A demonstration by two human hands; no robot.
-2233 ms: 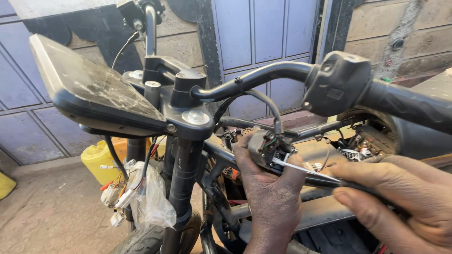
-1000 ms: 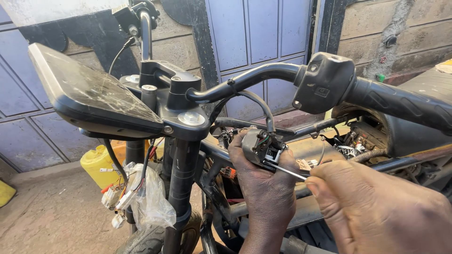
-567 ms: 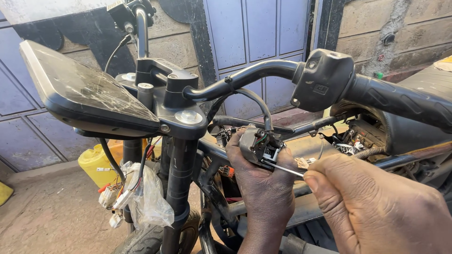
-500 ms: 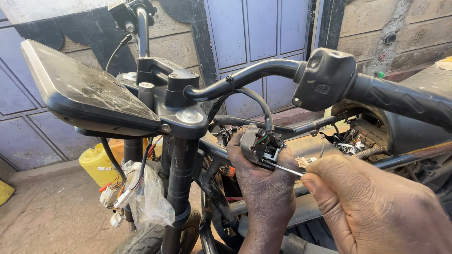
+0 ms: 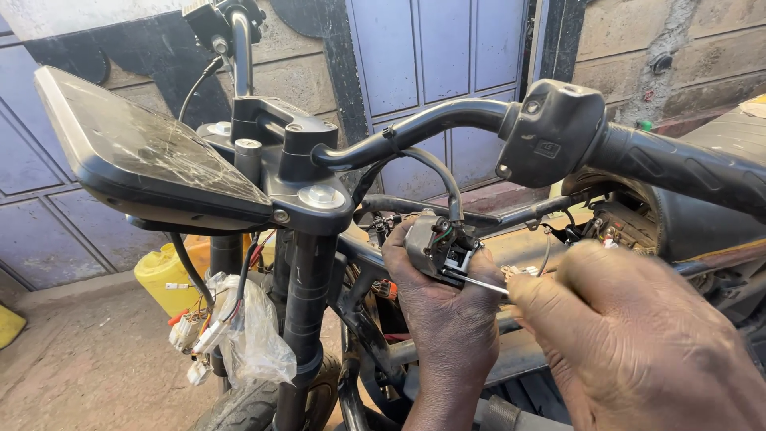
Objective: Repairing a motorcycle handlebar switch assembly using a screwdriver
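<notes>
A motorcycle is seen from above its handlebar [image 5: 431,124], which serves as the reference point for every entry below. Far below and left of the handlebar, a yellow jerrycan [image 5: 163,275] is set on the dusty ground. Left of the handlebar, at about its height, a flat black display panel [image 5: 148,156] with cracked glass is mounted, tilted. Below that panel, left of the fork tube [image 5: 307,303], a clear plastic bag [image 5: 251,335] with white wire connectors [image 5: 191,331] is hung. At the left end of the handlebar, the black clamp [image 5: 299,168] with its bolts is fixed above the fork tube. Directly beneath the middle of the handlebar, a small grey switch housing [image 5: 435,243] with exposed wires is held; a black cable is run from it up toward the handlebar. The left hand [image 5: 447,311] is closed around this housing from below, fingers wrapped about its left side and thumb at its right. Just right of the housing, a thin metal screwdriver shaft [image 5: 479,281] is pressed with its tip against the housing's lower edge. The right hand [image 5: 638,343] is closed on the screwdriver; the handle is hidden inside the fist. On the right part of the handlebar, a black control box [image 5: 550,132] is fitted, followed by the rubber grip [image 5: 678,164].
</notes>
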